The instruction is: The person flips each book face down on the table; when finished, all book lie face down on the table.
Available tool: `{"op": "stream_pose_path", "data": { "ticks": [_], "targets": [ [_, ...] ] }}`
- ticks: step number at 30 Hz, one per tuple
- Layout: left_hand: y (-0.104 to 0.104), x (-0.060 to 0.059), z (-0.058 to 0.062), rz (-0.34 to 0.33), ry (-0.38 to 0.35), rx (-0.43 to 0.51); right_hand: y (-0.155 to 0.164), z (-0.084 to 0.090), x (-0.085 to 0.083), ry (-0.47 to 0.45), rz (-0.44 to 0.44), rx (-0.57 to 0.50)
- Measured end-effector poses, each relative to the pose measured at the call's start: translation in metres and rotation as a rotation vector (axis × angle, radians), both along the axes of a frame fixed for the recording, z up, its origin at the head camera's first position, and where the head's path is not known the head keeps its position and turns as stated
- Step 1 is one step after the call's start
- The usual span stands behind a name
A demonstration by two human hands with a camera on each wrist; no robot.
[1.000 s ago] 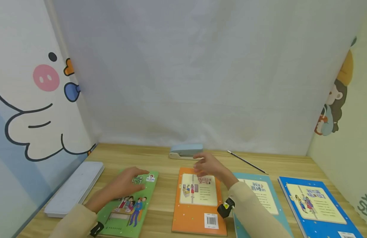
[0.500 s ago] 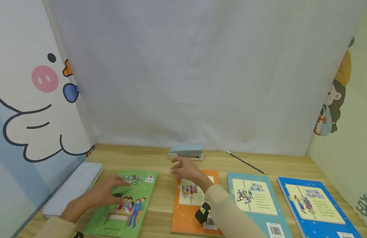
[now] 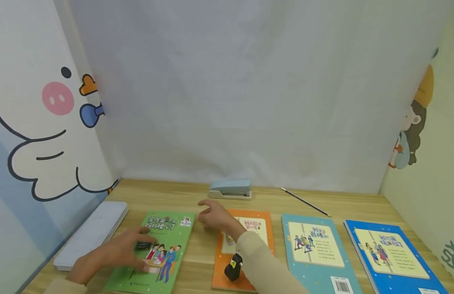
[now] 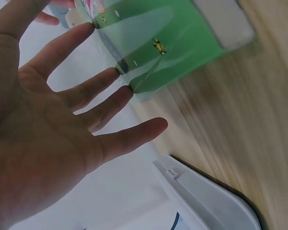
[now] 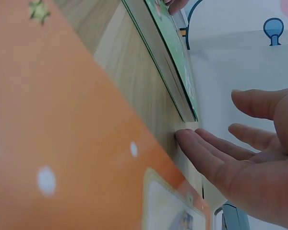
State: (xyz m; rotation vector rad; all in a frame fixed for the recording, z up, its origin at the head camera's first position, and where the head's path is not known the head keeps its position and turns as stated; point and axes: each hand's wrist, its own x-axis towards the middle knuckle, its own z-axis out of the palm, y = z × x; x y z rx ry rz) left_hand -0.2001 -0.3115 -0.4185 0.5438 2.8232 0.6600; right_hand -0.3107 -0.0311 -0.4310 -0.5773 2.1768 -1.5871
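My left hand (image 3: 118, 253) is over the left side of a green book (image 3: 169, 228) with a cartoon cover. In the left wrist view its fingers are spread and straight, with fingertips at the book's edge; whether they touch is hard to tell. Above the upper left edge of an orange book (image 3: 221, 265) reaches my right hand (image 3: 217, 216), extended toward the gap beside the green book. The right wrist view shows its fingers (image 5: 206, 155) loosely extended with nothing between them. My right forearm covers part of the orange book.
Right of the orange book lie a teal book (image 3: 316, 245) and a blue book (image 3: 396, 253). A pale flat case (image 3: 90, 237) lies at the left edge. At the back are a light blue stapler (image 3: 230, 189) and a pencil (image 3: 305, 201), before a white curtain (image 3: 249, 102).
Both hands have moved left. The right hand has gone from over the orange book's right part to its left edge; the left hand has drawn back toward the green book's left side. The books stay put.
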Motion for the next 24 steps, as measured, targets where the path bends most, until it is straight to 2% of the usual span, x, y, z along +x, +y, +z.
{"op": "stream_pose_path", "data": {
  "ticks": [6,10,14,19,24],
  "targets": [
    [-0.002,0.004,0.000,-0.062,-0.021,0.017,-0.011,-0.002,0.001,-0.029,-0.041,-0.033],
    [-0.005,0.007,-0.001,-0.067,-0.045,0.026,-0.021,-0.003,0.005,-0.025,-0.066,-0.033],
    [-0.006,0.008,-0.004,-0.082,-0.054,0.026,-0.031,-0.006,0.009,0.001,-0.071,0.012],
    [-0.010,0.004,-0.009,-0.086,-0.091,0.040,-0.039,-0.007,0.013,0.045,-0.090,0.049],
    [-0.009,0.002,-0.009,-0.079,-0.125,-0.005,-0.041,-0.003,0.014,0.064,-0.129,0.066]
  ]
}}
